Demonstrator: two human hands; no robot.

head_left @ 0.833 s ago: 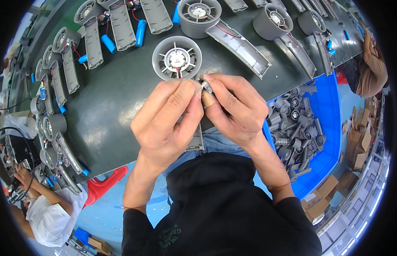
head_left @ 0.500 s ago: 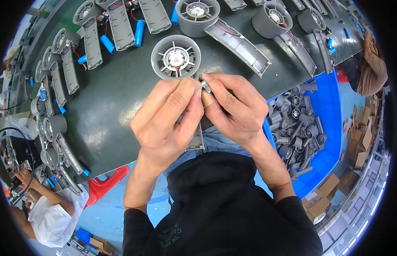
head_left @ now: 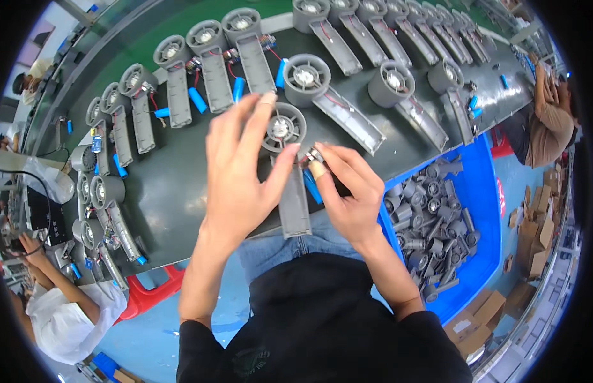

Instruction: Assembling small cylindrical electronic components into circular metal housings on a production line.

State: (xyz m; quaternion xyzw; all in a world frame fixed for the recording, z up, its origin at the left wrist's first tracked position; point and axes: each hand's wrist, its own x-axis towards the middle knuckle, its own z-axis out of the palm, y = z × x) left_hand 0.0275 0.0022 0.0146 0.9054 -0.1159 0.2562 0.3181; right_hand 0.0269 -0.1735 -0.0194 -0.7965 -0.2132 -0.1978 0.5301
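Just in front of me, a grey fan housing [head_left: 287,121] with a round spoked opening lies on the table, its long trough-shaped handle [head_left: 293,207] pointing toward my lap. My left hand [head_left: 242,159] is over the housing's left side, fingers spread and slightly blurred, holding nothing. Between thumb and fingertips, my right hand [head_left: 347,191] pinches a small circuit board [head_left: 313,155] with thin wires, right of the handle. A blue cylindrical battery [head_left: 313,186] shows below the board, beside the handle. Fingers partly cover the board.
Rows of similar fan housings [head_left: 206,38] line the dark table [head_left: 175,210], some with blue batteries. A blue bin [head_left: 494,210] full of grey parts stands at the right. Co-workers sit at both sides, near a red stool [head_left: 153,297] and cardboard boxes [head_left: 478,319].
My hands have parted: the left let go of the small piece and opened, moving up and left. My right hand keeps its pinch, slightly lower. The view has shifted, showing more of the table.
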